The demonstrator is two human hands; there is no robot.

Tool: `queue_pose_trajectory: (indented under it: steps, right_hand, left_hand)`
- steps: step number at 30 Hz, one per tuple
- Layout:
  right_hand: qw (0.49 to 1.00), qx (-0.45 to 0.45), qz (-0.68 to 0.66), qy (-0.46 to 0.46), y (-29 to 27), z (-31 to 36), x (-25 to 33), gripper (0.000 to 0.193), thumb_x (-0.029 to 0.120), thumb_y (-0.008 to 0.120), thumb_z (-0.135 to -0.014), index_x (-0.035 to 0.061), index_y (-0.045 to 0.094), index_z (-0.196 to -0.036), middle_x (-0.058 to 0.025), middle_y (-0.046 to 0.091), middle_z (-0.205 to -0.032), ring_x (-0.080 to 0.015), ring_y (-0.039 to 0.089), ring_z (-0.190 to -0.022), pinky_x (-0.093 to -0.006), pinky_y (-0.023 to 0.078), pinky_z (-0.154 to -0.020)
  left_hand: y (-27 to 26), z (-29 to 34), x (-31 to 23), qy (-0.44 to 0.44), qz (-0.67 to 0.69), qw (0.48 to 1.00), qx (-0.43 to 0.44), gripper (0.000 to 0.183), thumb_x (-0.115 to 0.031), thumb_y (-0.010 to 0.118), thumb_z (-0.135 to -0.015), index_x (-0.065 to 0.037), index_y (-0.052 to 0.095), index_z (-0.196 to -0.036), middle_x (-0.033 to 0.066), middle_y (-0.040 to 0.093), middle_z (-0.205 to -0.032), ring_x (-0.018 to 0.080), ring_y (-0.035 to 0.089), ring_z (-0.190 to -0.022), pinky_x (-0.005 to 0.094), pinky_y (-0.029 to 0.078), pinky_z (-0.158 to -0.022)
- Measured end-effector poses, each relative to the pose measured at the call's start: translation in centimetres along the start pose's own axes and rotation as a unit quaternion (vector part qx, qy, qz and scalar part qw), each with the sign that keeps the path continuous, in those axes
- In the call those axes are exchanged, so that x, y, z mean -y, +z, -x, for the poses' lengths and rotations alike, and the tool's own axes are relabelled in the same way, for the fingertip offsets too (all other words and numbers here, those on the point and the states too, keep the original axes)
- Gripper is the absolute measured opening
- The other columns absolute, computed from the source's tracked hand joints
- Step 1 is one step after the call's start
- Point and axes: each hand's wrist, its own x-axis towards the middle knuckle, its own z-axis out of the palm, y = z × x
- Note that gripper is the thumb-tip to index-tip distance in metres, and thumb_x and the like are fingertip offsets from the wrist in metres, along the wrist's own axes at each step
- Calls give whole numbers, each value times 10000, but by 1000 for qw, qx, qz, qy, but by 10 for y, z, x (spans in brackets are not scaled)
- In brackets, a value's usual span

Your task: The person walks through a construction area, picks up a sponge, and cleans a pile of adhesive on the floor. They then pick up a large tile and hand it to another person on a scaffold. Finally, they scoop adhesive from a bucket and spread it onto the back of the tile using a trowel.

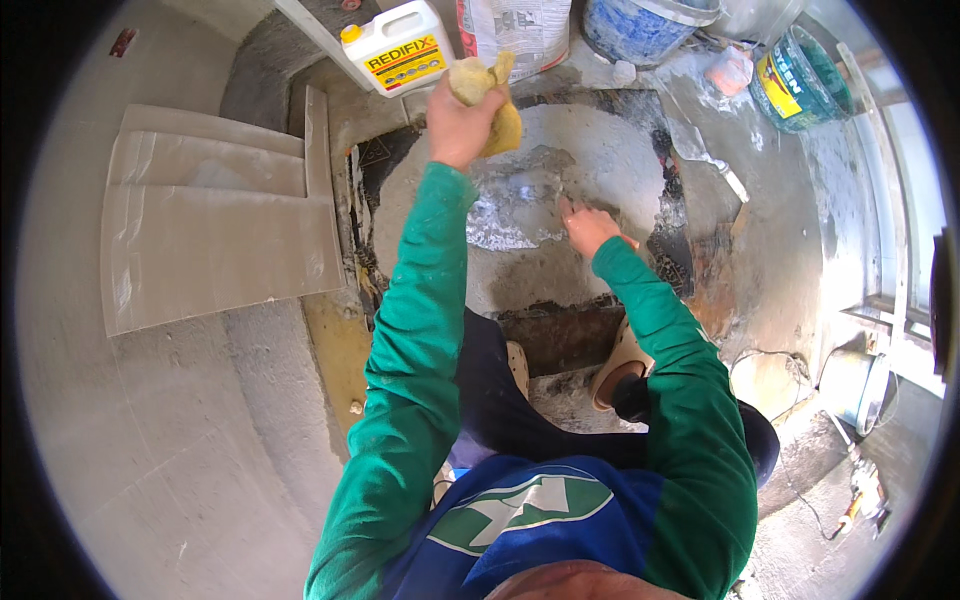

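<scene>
My left hand [462, 125] is closed around a yellow sponge [505, 130], held above the far left part of a board [678, 250] spread with grey cement mix. Floppy edges of the sponge stick out on both sides of the fingers. Low over the mix, right of the middle, my right hand [592, 228] is closed on a hand tool [629, 242]. Only its orange-brown handle end shows clearly; the working end is hidden or blends into the grey. Between the hands, the cement mix [520, 205] has a wet, shiny white patch.
Tile pieces [220, 240] lie stacked at left. Along the back stand a white jug [400, 50], a bag [515, 35], a blue bucket [640, 30] and a green bucket [795, 85]. A trowel [705, 155] lies right of the board; a corded power tool [862, 495] sits lower right.
</scene>
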Motion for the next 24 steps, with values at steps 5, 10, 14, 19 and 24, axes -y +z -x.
queue_pose_trajectory:
  steps: [5, 10, 14, 19, 24]
  right_hand:
    - [997, 73, 37, 12, 0, -4, -9, 513, 46, 466, -785, -27, 342, -1277, -229, 572, -1047, -369, 612, -881, -458, 501, -728]
    - [996, 61, 27, -61, -8, -7, 26, 511, 40, 430, -809, -29, 315, -1302, -256, 551, -1082, -374, 604, -911, -447, 501, -743]
    - [997, 56, 40, -21, -7, -25, 27, 420, 55, 439, -816, -58, 372, -1215, -237, 587, -1025, -364, 617, -880, -442, 513, -721]
    - [996, 73, 51, -15, -22, -8, 21, 381, 62, 455, -813, -65, 406, -1169, -247, 597, -998, -344, 636, -839, -439, 525, -690]
    - [997, 11, 40, -68, 17, -10, 37, 239, 67, 491, -790, 11, 609, -990, -184, 630, -966, -336, 632, -864, -426, 522, -715]
  left_hand:
    - [-34, -2, 8, -1, -94, 995, -15, 346, -84, 702, -711, 35, 564, -1006, 80, 635, -917, 136, 603, -799, 289, 493, -714]
    - [-35, -4, -4, 36, -86, 995, -28, 411, -175, 735, -642, 32, 570, -956, 147, 647, -866, 247, 631, -795, 346, 488, -730]
    - [-29, 6, -24, 35, -75, 996, -19, 408, -188, 733, -644, 26, 570, -951, 160, 645, -869, 264, 632, -793, 358, 486, -732]
    - [-42, 12, -22, 55, -148, 987, 13, 407, -199, 732, -645, 13, 573, -954, 165, 643, -880, 282, 630, -817, 367, 484, -745]
    - [-22, 6, -18, 69, -134, 988, 15, 396, -164, 739, -665, 30, 574, -968, 109, 651, -859, 165, 625, -772, 306, 495, -704]
